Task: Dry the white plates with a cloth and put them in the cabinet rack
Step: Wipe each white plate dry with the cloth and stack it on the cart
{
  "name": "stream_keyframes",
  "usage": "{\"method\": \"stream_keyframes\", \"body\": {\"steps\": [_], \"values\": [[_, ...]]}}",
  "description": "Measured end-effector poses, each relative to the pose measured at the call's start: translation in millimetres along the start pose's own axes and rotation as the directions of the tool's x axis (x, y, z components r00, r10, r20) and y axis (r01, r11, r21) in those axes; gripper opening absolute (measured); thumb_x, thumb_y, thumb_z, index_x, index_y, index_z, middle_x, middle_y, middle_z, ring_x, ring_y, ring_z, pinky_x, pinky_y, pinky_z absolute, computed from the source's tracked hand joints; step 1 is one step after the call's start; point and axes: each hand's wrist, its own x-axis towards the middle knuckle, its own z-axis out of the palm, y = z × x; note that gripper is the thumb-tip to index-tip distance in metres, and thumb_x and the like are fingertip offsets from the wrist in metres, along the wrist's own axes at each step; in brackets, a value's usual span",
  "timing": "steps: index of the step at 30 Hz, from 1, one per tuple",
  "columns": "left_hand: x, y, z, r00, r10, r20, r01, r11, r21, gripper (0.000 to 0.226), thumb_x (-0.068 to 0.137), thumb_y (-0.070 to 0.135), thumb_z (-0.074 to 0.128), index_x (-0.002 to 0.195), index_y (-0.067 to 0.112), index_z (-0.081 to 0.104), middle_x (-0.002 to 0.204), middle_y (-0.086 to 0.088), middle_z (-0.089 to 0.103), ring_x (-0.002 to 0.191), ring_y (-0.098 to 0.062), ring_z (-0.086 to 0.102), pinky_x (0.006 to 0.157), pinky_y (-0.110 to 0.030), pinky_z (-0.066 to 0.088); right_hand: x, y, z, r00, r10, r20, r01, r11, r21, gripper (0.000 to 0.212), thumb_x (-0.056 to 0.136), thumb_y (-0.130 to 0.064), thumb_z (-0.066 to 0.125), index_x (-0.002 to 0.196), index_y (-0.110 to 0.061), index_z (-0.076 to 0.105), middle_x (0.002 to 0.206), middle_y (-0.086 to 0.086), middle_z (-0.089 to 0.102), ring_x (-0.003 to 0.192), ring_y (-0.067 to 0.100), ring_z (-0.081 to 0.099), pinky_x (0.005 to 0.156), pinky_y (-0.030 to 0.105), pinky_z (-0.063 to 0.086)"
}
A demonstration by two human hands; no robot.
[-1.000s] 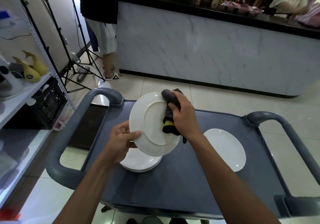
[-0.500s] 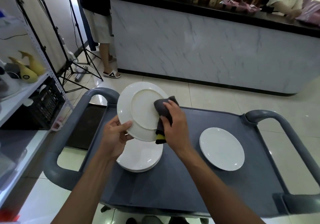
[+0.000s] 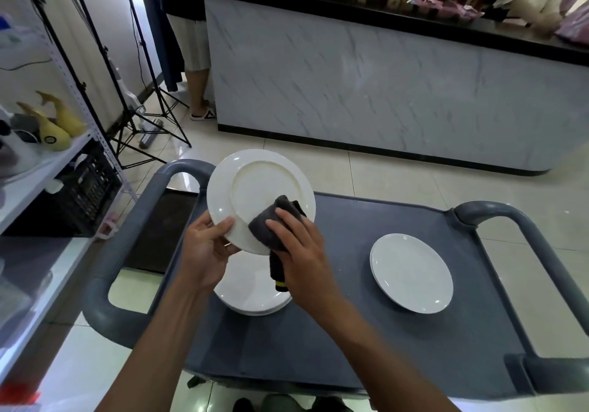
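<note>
1. Left grip (image 3: 205, 247) pinches the tilted plate's (image 3: 255, 195) rim; right grip (image 3: 299, 252) clutches the cloth (image 3: 271, 223), pressing it on the plate.
2. Cart (image 3: 350, 332) lies beneath the plate.
3. Stack (image 3: 251, 293) directly under it.
4. Lone plate (image 3: 411, 273) right of it.

Stacked plates (image 3: 251, 297) partly behind both wrists and held plate (image 3: 255, 195); count unclear.

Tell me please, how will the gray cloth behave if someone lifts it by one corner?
Probably floppy: the gray cloth bunches under the right hand and its tail hangs limp below the plate. Likely light, and grippy rather than slippery.
</note>
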Motion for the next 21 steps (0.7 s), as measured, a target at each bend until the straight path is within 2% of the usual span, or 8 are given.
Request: {"method": "stream_keyframes", "body": {"steps": [4, 7, 9, 10, 14, 18, 21], "values": [[1, -1, 0, 0.999, -0.019, 0.025, 0.019, 1.0, 0.005, 0.033, 0.079, 0.008, 0.063, 0.11, 0.016, 0.071, 0.109, -0.01, 0.073, 0.095, -0.026, 0.071, 0.071, -0.042, 0.062, 1, 13, -2, 0.994, 0.086, -0.072, -0.085, 0.996, 0.019, 0.039, 0.098, -0.011, 0.053, 0.136, -0.011, 0.058, 0.149, 0.005, 0.048, 0.135, 0.029, 0.042, 0.111, 0.047, 0.039], [4, -2, 0, 0.998, -0.033, 0.049, 0.033, 0.999, 0.009, 0.031, 0.079, 0.007, 0.063, 0.105, 0.02, 0.076, 0.108, -0.008, 0.074, 0.094, -0.025, 0.072, 0.073, -0.044, 0.062, 7, 22, -8, 0.969, 0.228, -0.093, -0.221, 0.972, 0.082, 0.045, 0.097, -0.008, 0.057, 0.141, -0.015, 0.052, 0.154, 0.001, 0.04, 0.137, 0.024, 0.036, 0.118, 0.031, 0.027], [5, -2, 1, 0.996, -0.051, 0.069, 0.05, 0.998, 0.025, 0.031, 0.079, 0.007, 0.063, 0.102, 0.021, 0.078, 0.107, -0.008, 0.074, 0.093, -0.025, 0.072, 0.072, -0.045, 0.062, 14, 28, -16, 0.94, 0.33, -0.089, -0.318, 0.939, 0.128, 0.046, 0.097, -0.008, 0.058, 0.142, -0.014, 0.05, 0.155, 0.001, 0.038, 0.138, 0.021, 0.035, 0.116, 0.017, 0.019], [6, -2, 1, 0.995, -0.061, 0.08, 0.059, 0.998, 0.037, 0.031, 0.078, 0.007, 0.063, 0.102, 0.02, 0.078, 0.106, -0.009, 0.074, 0.092, -0.026, 0.072, 0.07, -0.045, 0.062, 18, 32, -21, 0.929, 0.363, -0.073, -0.351, 0.926, 0.142, 0.046, 0.097, -0.008, 0.057, 0.142, -0.014, 0.05, 0.154, 0.001, 0.039, 0.138, 0.02, 0.035, 0.115, 0.015, 0.017], [6, -3, 11, 0.988, -0.088, 0.127, 0.07, 0.988, 0.136, 0.037, 0.077, 0.007, 0.065, 0.113, 0.014, 0.071, 0.109, -0.013, 0.073, 0.093, -0.03, 0.071, 0.071, -0.047, 0.062, 32, 50, -43, 0.917, 0.398, -0.019, -0.391, 0.908, 0.148, 0.047, 0.097, -0.008, 0.057, 0.142, -0.014, 0.049, 0.153, 0.001, 0.041, 0.138, 0.02, 0.036, 0.115, 0.023, 0.022], [2, -8, 30, 0.975, -0.099, 0.196, 0.042, 0.96, 0.279, 0.042, 0.075, 0.01, 0.067, 0.117, 0.008, 0.067, 0.11, -0.019, 0.071, 0.095, -0.038, 0.067, 0.069, -0.047, 0.06, 40, 68, -66, 0.91, 0.413, -0.037, -0.404, 0.903, 0.148, 0.046, 0.095, -0.003, 0.058, 0.14, -0.012, 0.052, 0.149, 0.004, 0.047, 0.136, 0.023, 0.041, 0.117, 0.038, 0.031], [1, -14, 48, 0.967, -0.095, 0.238, 0.005, 0.936, 0.353, 0.046, 0.077, 0.011, 0.068, 0.122, 0.006, 0.065, 0.113, -0.018, 0.072, 0.098, -0.038, 0.069, 0.071, -0.049, 0.061, 39, 80, -81, 0.906, 0.422, -0.047, -0.411, 0.899, 0.153, 0.043, 0.094, -0.002, 0.058, 0.135, -0.013, 0.055, 0.142, 0.003, 0.054, 0.129, 0.024, 0.047, 0.113, 0.042, 0.036]]}}
